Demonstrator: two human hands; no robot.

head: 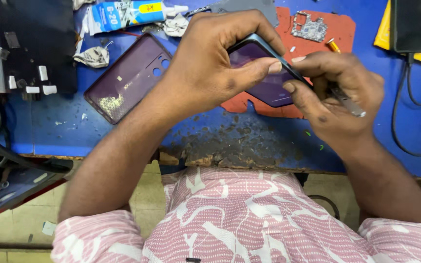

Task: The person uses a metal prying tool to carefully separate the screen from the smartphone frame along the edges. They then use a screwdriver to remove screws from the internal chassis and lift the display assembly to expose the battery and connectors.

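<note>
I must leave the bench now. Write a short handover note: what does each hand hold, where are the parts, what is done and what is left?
Left hand: grips the phone by its edges, held above the desk.
Right hand: fingertips on the phone's right edge, also holding a thin metal tool.
Parts: purple back cover lies on the blue desk, apart from the phone. Glue tube at the far edge. Small circuit board on the red mat.
Done: back cover is off.
Left: judging by this, the cover is not yet refitted.
</note>
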